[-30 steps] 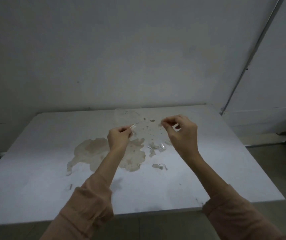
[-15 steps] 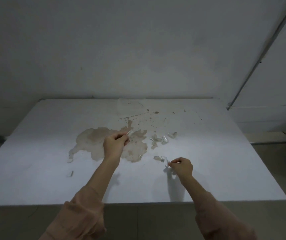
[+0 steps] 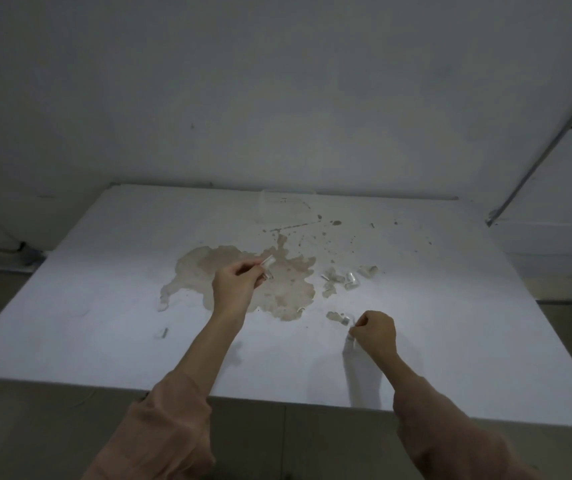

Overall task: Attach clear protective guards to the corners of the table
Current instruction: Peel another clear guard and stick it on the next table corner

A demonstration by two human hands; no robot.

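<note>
A white table (image 3: 87, 317) with a large brown stain fills the view. My left hand (image 3: 234, 289) hovers over the stain and pinches a small clear corner guard (image 3: 267, 268) between thumb and fingers. My right hand (image 3: 376, 332) rests low on the table nearer the front edge, fingers closed on a thin white strip (image 3: 352, 341), seemingly a backing film. Several more clear guards (image 3: 348, 280) lie loose to the right of the stain, and another clear piece (image 3: 338, 317) lies just left of my right hand.
A small scrap (image 3: 164, 333) lies on the table at the left front. A grey wall stands behind the table. A metal bar (image 3: 547, 147) leans diagonally at the right. The table's front edge runs below my forearms, with floor beyond it.
My right hand has dropped from chest height down to the table near the front, carrying the thin strip away from the guard. My left hand has stayed over the stain with the guard.
</note>
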